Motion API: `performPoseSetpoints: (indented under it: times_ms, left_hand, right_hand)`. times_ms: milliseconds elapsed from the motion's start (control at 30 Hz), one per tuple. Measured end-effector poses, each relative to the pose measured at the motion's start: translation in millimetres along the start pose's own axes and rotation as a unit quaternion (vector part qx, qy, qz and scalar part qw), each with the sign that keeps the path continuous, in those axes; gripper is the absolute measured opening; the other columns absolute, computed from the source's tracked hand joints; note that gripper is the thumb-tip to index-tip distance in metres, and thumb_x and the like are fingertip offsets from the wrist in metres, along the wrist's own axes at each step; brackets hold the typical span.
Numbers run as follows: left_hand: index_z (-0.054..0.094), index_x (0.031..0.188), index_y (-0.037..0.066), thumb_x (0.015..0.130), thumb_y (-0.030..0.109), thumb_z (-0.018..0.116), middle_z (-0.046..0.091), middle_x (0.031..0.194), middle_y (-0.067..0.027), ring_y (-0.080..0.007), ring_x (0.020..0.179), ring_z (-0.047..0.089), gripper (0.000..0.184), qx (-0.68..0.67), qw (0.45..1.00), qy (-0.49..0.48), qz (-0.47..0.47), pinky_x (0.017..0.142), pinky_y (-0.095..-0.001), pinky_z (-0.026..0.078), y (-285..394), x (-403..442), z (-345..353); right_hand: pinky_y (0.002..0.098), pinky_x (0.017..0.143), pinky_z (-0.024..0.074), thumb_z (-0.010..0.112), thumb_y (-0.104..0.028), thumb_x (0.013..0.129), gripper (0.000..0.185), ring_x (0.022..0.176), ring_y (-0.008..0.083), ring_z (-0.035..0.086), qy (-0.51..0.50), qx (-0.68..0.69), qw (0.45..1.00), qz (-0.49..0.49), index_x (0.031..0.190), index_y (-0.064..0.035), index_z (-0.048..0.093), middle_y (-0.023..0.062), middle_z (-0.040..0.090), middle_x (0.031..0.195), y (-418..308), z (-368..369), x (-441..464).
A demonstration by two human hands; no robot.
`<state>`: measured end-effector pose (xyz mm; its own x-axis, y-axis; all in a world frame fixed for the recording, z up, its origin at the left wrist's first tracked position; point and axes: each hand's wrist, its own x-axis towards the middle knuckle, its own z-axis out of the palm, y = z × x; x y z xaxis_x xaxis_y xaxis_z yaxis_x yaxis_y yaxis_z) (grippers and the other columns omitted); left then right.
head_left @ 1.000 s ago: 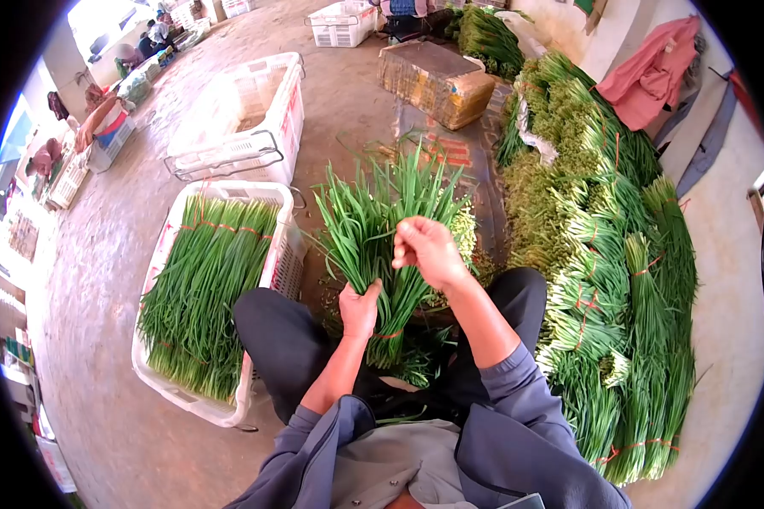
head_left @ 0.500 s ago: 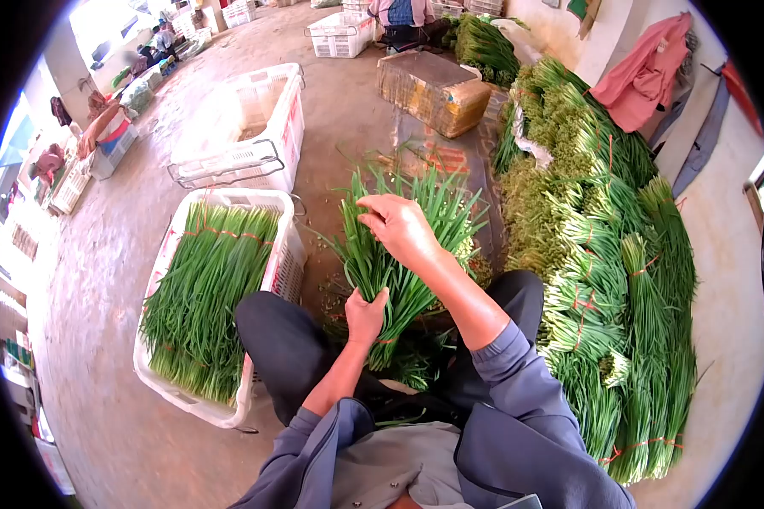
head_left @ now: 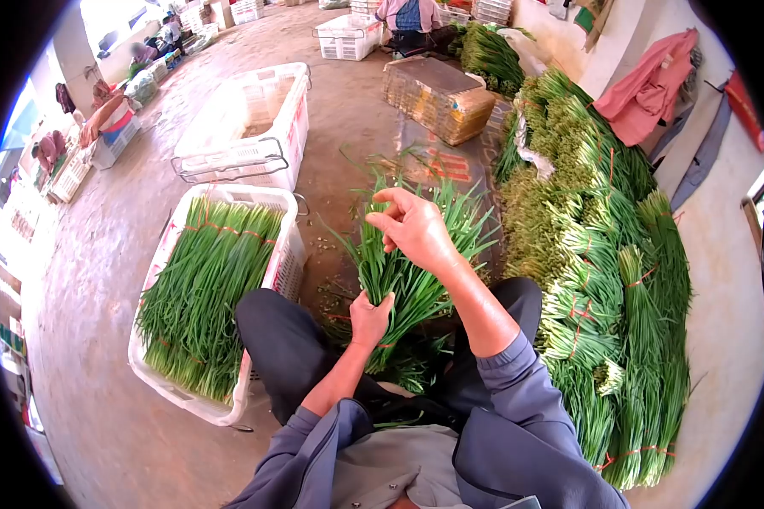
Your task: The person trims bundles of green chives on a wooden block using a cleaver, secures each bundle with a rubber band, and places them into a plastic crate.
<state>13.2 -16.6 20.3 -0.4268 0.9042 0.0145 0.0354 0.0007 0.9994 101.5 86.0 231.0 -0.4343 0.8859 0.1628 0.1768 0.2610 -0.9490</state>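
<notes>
My left hand (head_left: 368, 319) is closed around the lower part of a loose bunch of garlic chives (head_left: 412, 284), held upright between my knees with the leaves fanning out at the top. A red band shows low on the bunch. Over the leaf tips, my right hand (head_left: 414, 229) is curled with fingers and thumb drawn in; whether a thin leaf is pinched there is too small to tell. To the left, a white plastic crate (head_left: 244, 399) holds several banded bundles of chives (head_left: 212, 288).
A long heap of banded chives (head_left: 607, 280) runs along my right side. Ahead stand another white crate (head_left: 293, 144) with a wire handle and a taped cardboard box (head_left: 437, 100). A pink jacket (head_left: 649, 89) hangs on the wall. Another person (head_left: 409, 21) sits at the back.
My right hand has shifted a little to the right above the leaves, still curled. My left hand keeps its hold on the bunch. The whole view has moved slightly.
</notes>
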Motion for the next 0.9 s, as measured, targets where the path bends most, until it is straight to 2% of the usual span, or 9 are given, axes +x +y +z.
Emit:
performPoseSetpoints:
  times_ms: [267,333,433,533,600,667,700,833,900]
  left_hand:
    - [0.070,0.106,-0.002,0.087,0.016,0.075,0.076,0.088,-0.0146,-0.0222,0.076,0.072,0.027,0.081,0.997,0.000,0.007,0.076,-0.0358,0.054,-8,3,-5]
    - [0.070,0.107,-0.002,0.088,0.015,0.074,0.076,0.089,-0.0148,-0.0224,0.077,0.071,0.026,0.080,0.996,0.016,0.021,0.076,-0.0360,0.054,0,4,-8]
    - [0.069,0.110,-0.004,0.090,0.010,0.071,0.075,0.097,-0.0085,-0.0141,0.086,0.066,0.025,-0.018,0.999,0.028,-0.025,0.081,-0.0326,0.052,-3,6,-14]
    - [0.068,0.111,-0.002,0.091,0.006,0.071,0.072,0.102,-0.0049,-0.0131,0.086,0.064,0.022,-0.191,0.979,0.050,-0.049,0.080,-0.0307,0.051,-12,23,-21]
    - [0.069,0.111,-0.002,0.090,0.006,0.071,0.072,0.103,-0.0056,-0.0148,0.088,0.066,0.022,-0.263,0.959,0.079,-0.075,0.081,-0.0319,0.052,-9,35,-30]
    - [0.069,0.112,-0.001,0.090,0.004,0.071,0.072,0.106,-0.0064,-0.0173,0.092,0.067,0.023,-0.306,0.942,0.093,-0.100,0.082,-0.0339,0.053,-12,47,-40]
    - [0.068,0.114,0.000,0.089,0.002,0.071,0.072,0.109,-0.0073,-0.0199,0.095,0.068,0.025,-0.348,0.924,0.107,-0.119,0.084,-0.0358,0.055,-11,52,-44]
    - [0.062,0.124,0.000,0.097,0.012,0.064,0.070,0.118,-0.0124,-0.0280,0.105,0.070,0.030,-0.447,0.864,0.008,-0.230,0.096,-0.0443,0.057,-15,64,-56]
    - [0.061,0.127,0.000,0.099,0.014,0.062,0.069,0.121,-0.0135,-0.0286,0.108,0.069,0.032,-0.472,0.849,-0.033,-0.237,0.098,-0.0454,0.056,-17,64,-47]
  right_hand:
    - [0.0279,0.043,0.0413,0.060,-0.027,0.103,0.026,0.052,0.0099,0.053,-0.046,-0.102,0.993,-0.044,0.097,-0.0009,0.060,0.0029,0.058,0.062,26,11,17]
    - [0.0235,0.040,0.0337,0.055,-0.023,0.106,0.024,0.052,0.0069,0.046,-0.062,0.408,0.908,0.070,0.090,-0.0059,0.056,-0.0025,0.047,0.058,11,-4,5]
    - [0.0203,0.038,0.0281,0.052,-0.021,0.107,0.021,0.047,0.0039,0.040,-0.103,0.494,0.863,-0.014,0.092,-0.0070,0.054,-0.0042,0.045,0.060,-16,-28,-21]
    - [0.0240,0.055,0.0518,0.061,-0.014,0.102,0.025,0.076,0.0145,0.070,-0.372,0.226,0.897,0.075,0.121,0.0009,0.059,0.0113,0.071,0.094,9,-47,-63]
    - [0.0365,0.082,0.0584,0.070,-0.017,0.095,0.050,0.101,0.0297,0.072,-0.461,0.061,0.878,0.114,0.138,0.0026,0.053,0.0222,0.071,0.113,51,-36,-88]
    - [0.0438,0.101,0.0509,0.080,-0.031,0.086,0.075,0.116,0.0398,0.065,-0.409,-0.326,0.852,0.023,0.145,0.0009,0.047,0.0259,0.066,0.125,107,-47,-103]
    - [0.0425,0.109,0.0454,0.084,-0.050,0.077,0.100,0.125,0.0442,0.058,-0.365,-0.390,0.826,0.181,0.149,0.0043,0.041,0.0314,0.057,0.137,107,-47,-102]
    - [0.0397,0.116,0.0378,0.079,-0.069,0.073,0.126,0.141,0.0385,0.046,-0.273,-0.158,0.936,0.158,0.151,0.0151,0.027,0.0365,0.043,0.150,103,-37,-103]
    - [0.0401,0.111,0.0423,0.078,-0.063,0.080,0.116,0.133,0.0324,0.054,-0.223,0.006,0.962,0.157,0.152,0.0128,0.029,0.0310,0.052,0.144,122,-19,-92]
